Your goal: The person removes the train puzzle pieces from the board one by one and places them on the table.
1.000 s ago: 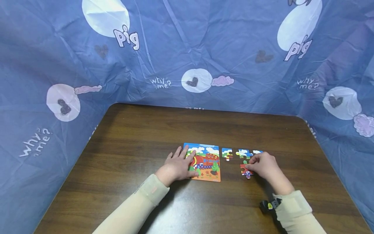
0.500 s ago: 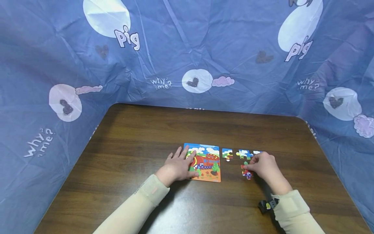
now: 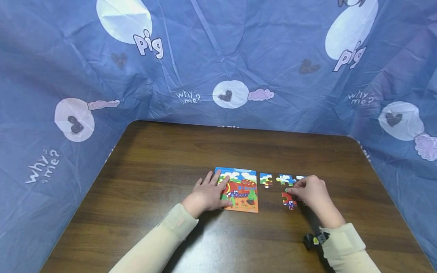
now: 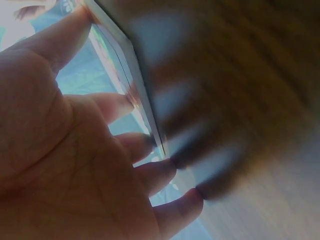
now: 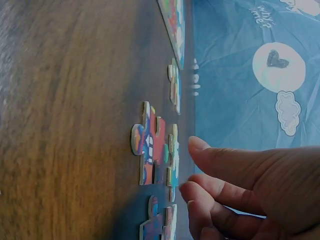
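Observation:
My left hand lies spread on the left part of a square picture board showing a red train. Its fingers reach across the board's edge in the left wrist view. My right hand hovers right beside a red jigsaw puzzle piece, thumb and fingers loosely bent. A gap shows between thumb and fingertips in the right wrist view, with nothing held. There the red piece lies flat on the table, and a blue jigsaw piece lies nearer the hand, which hides it in the head view.
Beyond the red piece, a row of jigsaw pieces runs right from the board: a left one, a middle one and a right one partly behind my right hand. A brown wooden table meets a blue printed cloth behind.
My right fingertips have come off the red jigsaw piece and shifted slightly right and away from me, leaving more of the piece showing. My left hand stays still on the board.

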Motion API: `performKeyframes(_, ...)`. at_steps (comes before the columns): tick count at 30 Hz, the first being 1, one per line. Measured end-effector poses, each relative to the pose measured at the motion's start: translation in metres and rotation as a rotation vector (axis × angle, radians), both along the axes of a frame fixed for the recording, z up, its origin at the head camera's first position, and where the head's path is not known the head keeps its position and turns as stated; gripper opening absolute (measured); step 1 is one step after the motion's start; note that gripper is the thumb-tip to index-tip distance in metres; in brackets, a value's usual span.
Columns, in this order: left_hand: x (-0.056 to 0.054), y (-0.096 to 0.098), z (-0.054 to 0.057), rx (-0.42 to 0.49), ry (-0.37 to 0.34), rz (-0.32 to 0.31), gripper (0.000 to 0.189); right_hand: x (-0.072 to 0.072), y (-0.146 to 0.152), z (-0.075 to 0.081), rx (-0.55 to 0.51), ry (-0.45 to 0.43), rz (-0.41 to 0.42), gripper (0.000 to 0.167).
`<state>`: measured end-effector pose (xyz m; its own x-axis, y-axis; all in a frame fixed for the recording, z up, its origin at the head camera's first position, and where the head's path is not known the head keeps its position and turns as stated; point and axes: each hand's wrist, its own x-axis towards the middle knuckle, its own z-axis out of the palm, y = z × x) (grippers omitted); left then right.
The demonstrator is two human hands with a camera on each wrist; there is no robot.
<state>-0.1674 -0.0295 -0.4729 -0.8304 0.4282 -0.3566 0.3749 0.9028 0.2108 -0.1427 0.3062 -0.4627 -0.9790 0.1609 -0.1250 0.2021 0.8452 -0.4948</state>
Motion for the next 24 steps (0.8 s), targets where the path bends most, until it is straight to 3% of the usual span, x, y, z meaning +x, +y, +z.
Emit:
performKeyframes(8,0.0,0.0,0.0,0.002,0.005,0.002,0.09,0.0,-0.008,0.004,-0.036,0.118,0.015,0.021)
performKeyframes(15,-0.001,0.0,-0.002,-0.003,0.009,0.004,0.09,-0.004,-0.024,0.005,-0.079,0.206,0.088,0.02)
performKeyframes(24,0.0,0.001,0.0,-0.009,0.003,0.008,0.091,-0.007,-0.052,0.001,-0.208,0.196,0.153,0.023)
